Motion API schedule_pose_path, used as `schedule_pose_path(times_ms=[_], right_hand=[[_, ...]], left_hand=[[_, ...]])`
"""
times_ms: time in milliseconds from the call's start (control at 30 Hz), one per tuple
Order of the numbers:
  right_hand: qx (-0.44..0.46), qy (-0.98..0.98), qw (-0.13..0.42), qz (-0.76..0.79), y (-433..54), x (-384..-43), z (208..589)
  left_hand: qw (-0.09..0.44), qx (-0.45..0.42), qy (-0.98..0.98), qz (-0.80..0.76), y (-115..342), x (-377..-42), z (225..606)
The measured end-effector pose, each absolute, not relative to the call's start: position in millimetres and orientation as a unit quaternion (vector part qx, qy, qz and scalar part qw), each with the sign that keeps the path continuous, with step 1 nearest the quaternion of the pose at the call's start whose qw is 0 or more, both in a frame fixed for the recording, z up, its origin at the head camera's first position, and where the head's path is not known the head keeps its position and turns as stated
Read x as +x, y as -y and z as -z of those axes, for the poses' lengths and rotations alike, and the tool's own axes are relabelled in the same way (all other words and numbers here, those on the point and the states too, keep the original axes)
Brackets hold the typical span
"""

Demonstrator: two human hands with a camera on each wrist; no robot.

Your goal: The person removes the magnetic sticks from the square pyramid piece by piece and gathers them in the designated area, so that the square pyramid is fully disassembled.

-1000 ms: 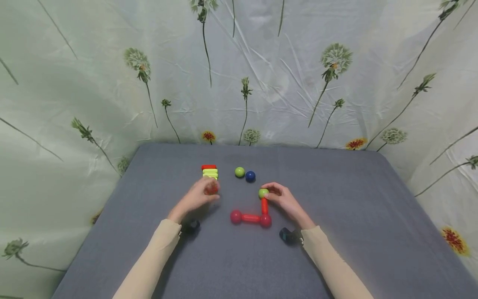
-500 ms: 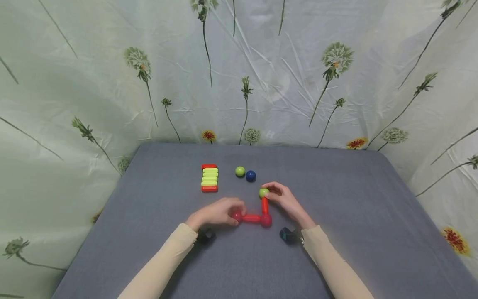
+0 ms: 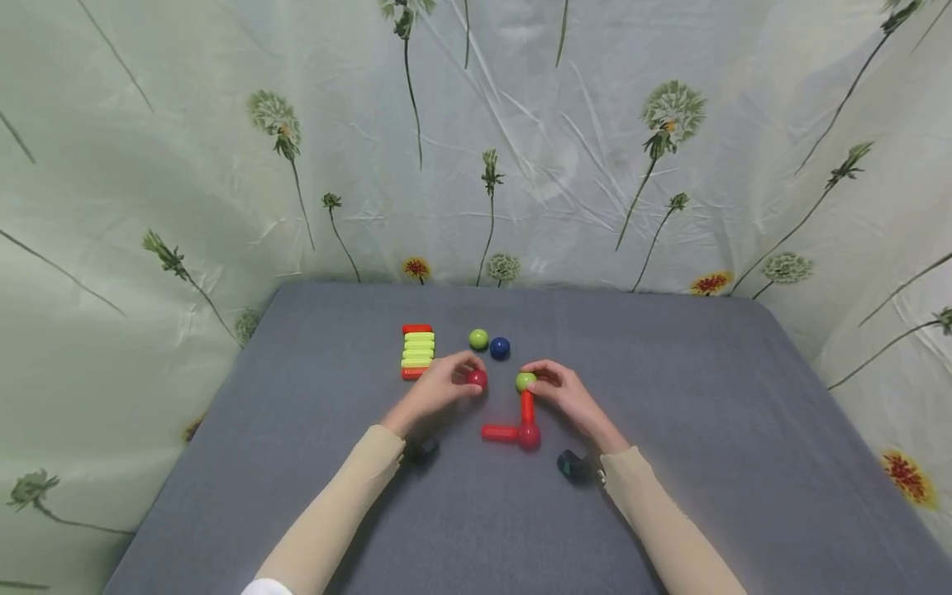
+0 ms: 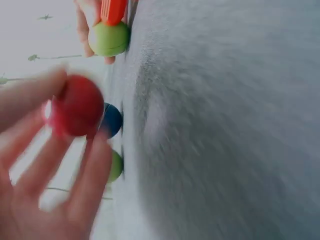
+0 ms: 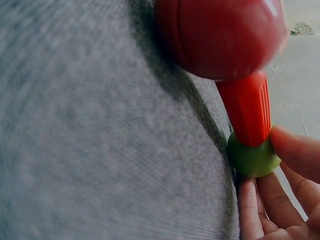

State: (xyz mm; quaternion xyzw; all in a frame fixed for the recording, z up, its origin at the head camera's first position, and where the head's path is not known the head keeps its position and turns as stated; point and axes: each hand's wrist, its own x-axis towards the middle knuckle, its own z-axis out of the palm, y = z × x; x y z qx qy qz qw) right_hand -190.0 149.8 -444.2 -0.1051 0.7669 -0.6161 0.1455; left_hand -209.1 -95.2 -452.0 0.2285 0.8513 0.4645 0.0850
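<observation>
One red ball (image 3: 478, 378) sits pinched in the left hand (image 3: 433, 390), left of the green ball (image 3: 524, 381) that the right hand (image 3: 571, 403) grips at the far end of a red rod (image 3: 527, 407). Holding that end steady should best spare the rod any twist.

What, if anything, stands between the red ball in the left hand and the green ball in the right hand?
Nothing visible. In the head view, only grey table shows between the red ball and the held green ball; the blue ball lies farther back.
</observation>
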Motion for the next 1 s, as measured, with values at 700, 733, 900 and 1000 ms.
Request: schedule_pose_path(times_ms=[700, 733, 900, 1000], right_hand=[[-0.11, -0.766, 0.145, 0.617, -148, -189, 445], [-0.11, -0.766, 0.145, 0.617, -149, -189, 444], [-0.111, -0.763, 0.141, 0.621, -151, -190, 446], [-0.114, -0.76, 0.141, 0.625, -152, -193, 451]], left_hand=[[-0.013, 0.161, -0.867, -0.471, 84, -226, 462], [0.007, 0.195, -0.862, -0.468, 86, -221, 461], [0.156, 0.371, -0.822, -0.403, 85, -199, 457], [0.179, 0.418, -0.82, -0.347, 78, -190, 457]])
